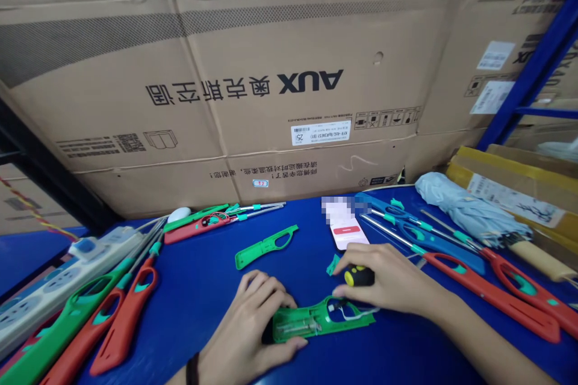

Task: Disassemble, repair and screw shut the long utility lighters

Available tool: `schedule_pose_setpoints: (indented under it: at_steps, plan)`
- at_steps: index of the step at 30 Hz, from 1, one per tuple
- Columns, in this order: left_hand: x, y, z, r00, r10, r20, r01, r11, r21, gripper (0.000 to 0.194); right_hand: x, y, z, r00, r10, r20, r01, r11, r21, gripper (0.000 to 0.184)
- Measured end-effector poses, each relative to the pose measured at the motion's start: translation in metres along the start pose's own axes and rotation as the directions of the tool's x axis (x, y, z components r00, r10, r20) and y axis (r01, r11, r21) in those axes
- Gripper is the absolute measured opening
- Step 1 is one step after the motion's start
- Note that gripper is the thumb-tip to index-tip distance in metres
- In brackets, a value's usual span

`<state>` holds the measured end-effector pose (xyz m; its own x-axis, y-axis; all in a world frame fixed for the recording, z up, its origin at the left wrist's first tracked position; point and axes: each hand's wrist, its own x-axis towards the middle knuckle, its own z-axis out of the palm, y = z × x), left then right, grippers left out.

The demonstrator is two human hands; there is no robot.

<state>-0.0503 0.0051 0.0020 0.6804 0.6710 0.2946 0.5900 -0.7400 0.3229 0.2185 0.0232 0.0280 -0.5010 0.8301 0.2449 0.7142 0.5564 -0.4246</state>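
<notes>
My left hand [253, 325] is closed around the left end of an open green lighter casing half [298, 316], which lies on the blue table. Inside the casing are a clear tube-like part and, near the trigger loop, a white wire [350, 314]. My right hand [388, 280] is wrapped round a short yellow-and-black screwdriver handle [360, 277], above the right part of the casing. Its fingertips are close to a small teal trigger piece [333, 264]; whether they touch it I cannot tell. The other green casing half [266, 246] lies behind my left hand.
Red and green lighters [126, 313] lie at left beside a white power strip [58, 283]. More red and blue lighters [492, 295] lie at right. A phone [345, 231] is at the back. A folded umbrella [469, 204] and a large cardboard box [253, 42] border the table.
</notes>
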Motion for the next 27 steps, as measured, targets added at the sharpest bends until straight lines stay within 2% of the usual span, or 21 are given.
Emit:
schedule_pose_setpoints:
  at_steps: [3, 7, 11, 14, 20, 27]
  plan:
    - [-0.001, -0.011, -0.004, 1.000, 0.012, -0.011, -0.012, 1.000, 0.028, 0.023, -0.001, -0.003, 0.002, 0.995, -0.009, 0.097, 0.006, 1.000, 0.029, 0.028]
    - [-0.002, -0.015, -0.005, 1.000, -0.008, -0.024, 0.008, 1.000, 0.022, 0.023, -0.002, -0.001, 0.007, 0.991, -0.010, 0.136, 0.006, 0.999, 0.032, 0.002]
    - [-0.002, -0.012, -0.003, 1.000, 0.004, -0.031, -0.003, 1.000, 0.021, 0.024, -0.001, -0.001, 0.004, 0.992, -0.017, 0.125, 0.012, 0.999, 0.045, 0.005]
    - [-0.002, -0.009, -0.003, 0.999, 0.018, -0.051, -0.016, 0.999, 0.042, 0.025, 0.000, -0.002, 0.002, 0.989, -0.001, 0.145, -0.006, 0.999, 0.048, 0.013]
    - [0.000, -0.002, -0.002, 0.966, 0.072, -0.250, -0.059, 0.997, 0.059, 0.026, 0.000, -0.001, 0.008, 0.982, 0.022, 0.189, -0.028, 0.999, 0.030, 0.014]
    - [0.001, -0.001, -0.005, 0.969, 0.073, -0.236, -0.058, 0.996, 0.071, 0.027, 0.002, -0.002, 0.006, 0.975, -0.007, 0.221, -0.002, 0.999, 0.039, 0.006]
